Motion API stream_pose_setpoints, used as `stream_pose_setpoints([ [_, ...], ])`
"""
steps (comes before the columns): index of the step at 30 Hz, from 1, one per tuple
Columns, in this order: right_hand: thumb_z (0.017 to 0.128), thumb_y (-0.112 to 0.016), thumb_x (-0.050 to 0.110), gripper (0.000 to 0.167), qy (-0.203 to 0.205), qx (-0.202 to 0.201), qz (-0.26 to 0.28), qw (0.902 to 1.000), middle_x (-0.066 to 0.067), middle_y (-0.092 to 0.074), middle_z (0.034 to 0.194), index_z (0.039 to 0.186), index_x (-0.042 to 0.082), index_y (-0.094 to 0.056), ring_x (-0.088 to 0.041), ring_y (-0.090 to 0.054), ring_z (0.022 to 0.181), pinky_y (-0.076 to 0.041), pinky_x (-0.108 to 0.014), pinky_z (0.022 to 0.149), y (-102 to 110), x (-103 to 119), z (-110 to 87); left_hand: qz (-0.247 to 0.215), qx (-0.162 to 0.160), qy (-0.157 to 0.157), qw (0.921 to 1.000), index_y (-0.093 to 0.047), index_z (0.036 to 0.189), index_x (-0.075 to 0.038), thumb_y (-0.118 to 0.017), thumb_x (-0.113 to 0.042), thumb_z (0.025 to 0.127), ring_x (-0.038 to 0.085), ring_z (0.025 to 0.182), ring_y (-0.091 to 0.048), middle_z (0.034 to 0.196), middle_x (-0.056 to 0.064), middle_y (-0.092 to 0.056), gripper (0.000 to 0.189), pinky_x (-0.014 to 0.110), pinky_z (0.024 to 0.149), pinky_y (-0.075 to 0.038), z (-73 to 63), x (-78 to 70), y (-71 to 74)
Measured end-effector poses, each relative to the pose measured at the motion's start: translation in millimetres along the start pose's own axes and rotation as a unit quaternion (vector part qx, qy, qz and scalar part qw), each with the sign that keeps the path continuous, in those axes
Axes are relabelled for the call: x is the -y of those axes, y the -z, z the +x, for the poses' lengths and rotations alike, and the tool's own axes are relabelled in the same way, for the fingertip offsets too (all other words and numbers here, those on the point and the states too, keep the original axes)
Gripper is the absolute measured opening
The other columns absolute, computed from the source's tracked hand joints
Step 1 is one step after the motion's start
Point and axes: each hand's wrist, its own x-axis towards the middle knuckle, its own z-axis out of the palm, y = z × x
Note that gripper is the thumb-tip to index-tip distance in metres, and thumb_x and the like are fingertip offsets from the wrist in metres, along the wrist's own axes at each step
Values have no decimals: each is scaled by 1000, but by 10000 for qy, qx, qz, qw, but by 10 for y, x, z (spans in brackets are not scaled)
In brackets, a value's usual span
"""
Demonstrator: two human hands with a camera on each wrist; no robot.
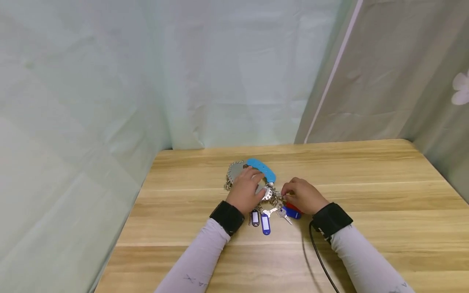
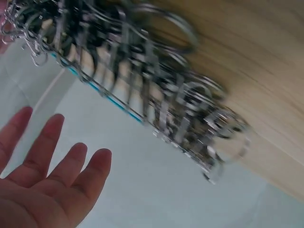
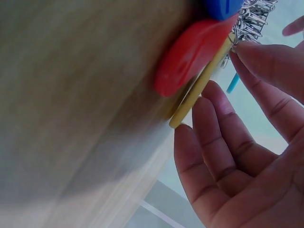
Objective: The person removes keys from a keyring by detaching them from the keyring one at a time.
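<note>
A grey metal key holder [image 1: 235, 170] with a light blue handle [image 1: 262, 168] and a rim of small hooks lies on the table. My left hand [image 1: 246, 192] is over it, and in the left wrist view its fingers are spread and relaxed beside the row of metal clips [image 2: 142, 71]. At the holder's right side, my right hand [image 1: 305, 196] pinches a small ring between thumb and index finger. From that ring extends a yellow key tag [image 3: 195, 88], its far end near the other fingertips. A red key tag [image 3: 190, 59] and a blue one [image 3: 222, 6] lie alongside.
Silver keys [image 1: 284, 215] and blue-framed tags [image 1: 265, 224] lie in front of the holder. A black cable [image 1: 319, 260] runs from the right wristband [image 1: 332, 220] toward the table's near side. Pale curtains [image 1: 242, 73] hang behind the wooden table [image 1: 384, 195].
</note>
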Motion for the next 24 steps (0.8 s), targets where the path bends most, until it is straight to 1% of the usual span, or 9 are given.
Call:
stream_pose_setpoints([
  [5,91,-71,9,4,133,-103,-171,9997,-1,-64,92,91,13,-72,-16,-57,86,-52,-37,80,-22,-8,-1,109,173,-257,9995,-65,133,-11,-64,-26,99,32,143,-46,138,9,-62,38,51,119,-35,48,-73,-62],
  [9,92,-71,10,1,275,-219,-217,9991,-1,-64,92,91,11,-71,-15,-58,85,-53,-37,79,-49,6,2,346,348,-393,9980,-68,130,-15,-61,-25,100,26,139,-50,136,4,-65,33,48,115,-40,79,-129,-102],
  [11,91,-72,10,2,326,-298,-239,9987,-1,-63,91,92,10,-70,-15,-59,85,-54,-37,80,-56,23,9,502,394,-424,9971,-70,127,-17,-61,-25,100,23,136,-52,135,2,-66,30,47,113,-43,96,-154,-122],
  [14,91,-72,8,5,358,-402,-226,9983,-1,-64,90,94,11,-68,-16,-61,85,-55,-38,80,-53,56,35,693,360,-470,9958,-73,121,-19,-63,-24,99,21,131,-57,131,0,-68,25,45,106,-48,125,-171,-153],
  [17,92,-70,9,4,292,-388,-160,9987,0,-66,91,95,10,-67,-17,-64,88,-55,-39,81,-49,87,63,842,269,-494,9949,-76,115,-20,-66,-25,97,19,124,-61,125,-1,-71,21,43,101,-51,147,-164,-181],
  [19,94,-68,11,2,240,-339,-96,9991,-1,-68,92,95,9,-67,-19,-67,91,-56,-39,82,-51,106,69,873,246,-469,9948,-77,112,-20,-67,-25,96,20,119,-63,122,-2,-72,19,43,98,-52,153,-154,-194],
  [22,97,-66,13,7,169,-273,-20,9995,-2,-71,93,95,7,-66,-22,-71,95,-57,-41,83,-60,123,63,866,243,-427,9950,-78,107,-21,-67,-24,95,20,114,-66,118,-2,-73,16,43,95,-53,154,-143,-209],
  [24,97,-66,13,6,129,-259,26,9996,-3,-73,94,96,7,-65,-24,-72,96,-57,-41,83,-65,131,57,834,237,-429,9953,-78,106,-21,-68,-23,95,20,112,-66,116,-3,-73,15,42,94,-53,154,-137,-217],
])
